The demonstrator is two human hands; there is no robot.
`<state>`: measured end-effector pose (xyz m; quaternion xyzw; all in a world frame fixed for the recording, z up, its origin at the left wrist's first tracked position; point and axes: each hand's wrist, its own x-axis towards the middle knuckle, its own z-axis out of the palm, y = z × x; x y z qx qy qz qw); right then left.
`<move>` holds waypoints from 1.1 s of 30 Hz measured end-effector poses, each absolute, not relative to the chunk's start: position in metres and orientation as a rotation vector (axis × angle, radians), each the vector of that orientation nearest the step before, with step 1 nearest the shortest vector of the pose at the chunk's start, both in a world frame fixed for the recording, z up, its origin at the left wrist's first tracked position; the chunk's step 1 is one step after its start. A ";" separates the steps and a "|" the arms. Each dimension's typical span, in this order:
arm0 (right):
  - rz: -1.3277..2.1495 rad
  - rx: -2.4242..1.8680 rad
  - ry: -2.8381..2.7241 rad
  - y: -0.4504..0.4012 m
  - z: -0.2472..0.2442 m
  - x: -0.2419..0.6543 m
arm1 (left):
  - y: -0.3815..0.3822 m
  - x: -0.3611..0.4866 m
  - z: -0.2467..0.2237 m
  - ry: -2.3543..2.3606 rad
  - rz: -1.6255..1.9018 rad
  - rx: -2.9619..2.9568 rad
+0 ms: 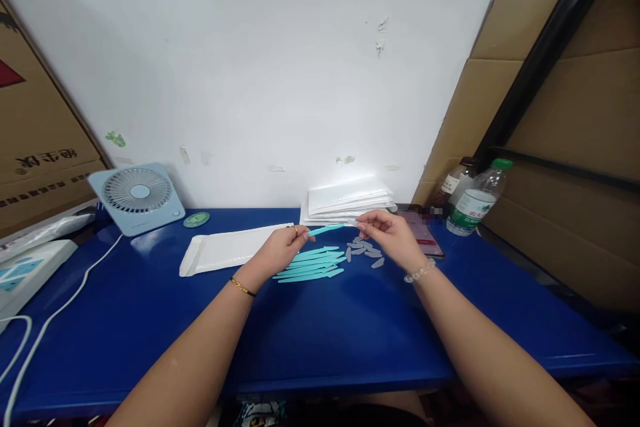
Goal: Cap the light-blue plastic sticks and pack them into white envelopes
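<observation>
My left hand (pixel 280 248) is closed on the handle of a turquoise eyebrow razor (pixel 327 229), whose blade end points right. Opposite it, my right hand (pixel 393 235) pinches a small clear blade cap (pixel 358 224), partly hidden by the fingertips; the cap is apart from the razor. Below my left hand, several more turquoise razors (pixel 311 268) lie side by side on the blue table (pixel 320 333). Loose clear caps (pixel 370 251) are scattered under my right hand. A white padded envelope (pixel 220 251) lies flat behind my left wrist.
White envelopes (pixel 350 201) are stacked against the wall. Behind my right hand lies a phone-like dark slab (pixel 424 233). Two bottles, one green-capped (pixel 474 203), stand at the right near cardboard. A blue fan (pixel 139 197) and a white cable (pixel 75 303) are at the left.
</observation>
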<state>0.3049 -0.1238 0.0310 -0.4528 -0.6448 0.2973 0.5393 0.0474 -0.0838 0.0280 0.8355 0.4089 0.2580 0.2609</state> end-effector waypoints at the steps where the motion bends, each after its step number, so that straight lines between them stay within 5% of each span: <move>1: 0.707 -1.073 -1.539 -0.124 0.030 0.304 | -0.083 0.047 0.027 1.102 0.693 2.262; 15: 0.883 -1.092 -1.806 -0.124 0.025 0.302 | -0.098 0.053 0.035 0.956 0.430 2.242; 24: 0.337 -1.269 -2.412 -0.108 0.006 0.320 | -0.126 0.064 0.035 0.920 0.141 2.578; 33: 0.422 -1.321 -2.467 -0.106 0.002 0.319 | -0.117 0.064 0.024 1.153 0.118 2.693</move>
